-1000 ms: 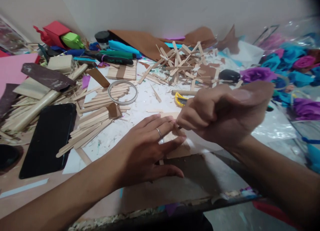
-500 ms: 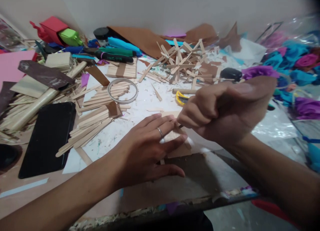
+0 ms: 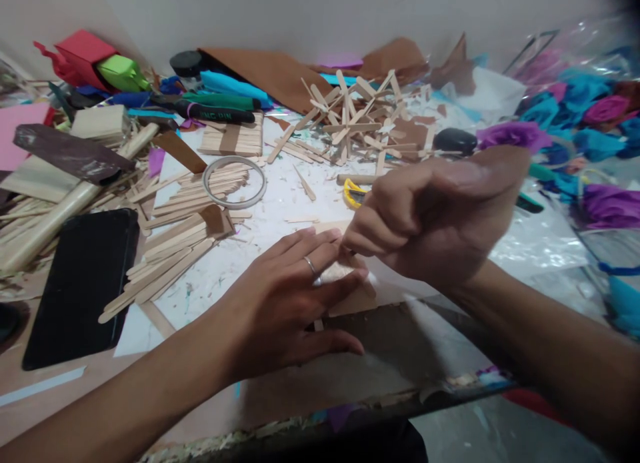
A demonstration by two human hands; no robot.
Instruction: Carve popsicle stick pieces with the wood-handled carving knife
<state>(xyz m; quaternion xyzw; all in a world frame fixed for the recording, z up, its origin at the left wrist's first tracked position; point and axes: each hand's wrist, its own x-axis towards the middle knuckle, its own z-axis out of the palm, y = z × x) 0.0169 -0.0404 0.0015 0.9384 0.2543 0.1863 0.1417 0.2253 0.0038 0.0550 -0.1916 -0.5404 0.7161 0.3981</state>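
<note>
My left hand [image 3: 295, 289], with a ring on one finger, lies palm down with its fingers spread. Under its fingertips is a flat, pale wooden piece [image 3: 353, 304], largely covered by the hand. My right hand [image 3: 425, 216] is closed in a fist just right of those fingertips, thumb uppermost. A small dark tip shows below its curled fingers, close to the left fingers; the rest of what it grips is hidden. Just behind the right fist, a yellow-rimmed object [image 3: 351, 193] is partly covered.
Craft sticks [image 3: 170, 263] lie left of my hands, a tape ring [image 3: 235, 183] resting over some. Further left is a black phone-like slab [image 3: 83, 286]. A tangled stick pile [image 3: 355, 119] stands at the back. Coloured crepe flowers [image 3: 590, 136] crowd the right. The table edge [image 3: 380, 406] runs nearby.
The whole view has shifted slightly, so most things sit a little further left. Both hands keep nearly the same pose, the right fist still beside the left fingertips.
</note>
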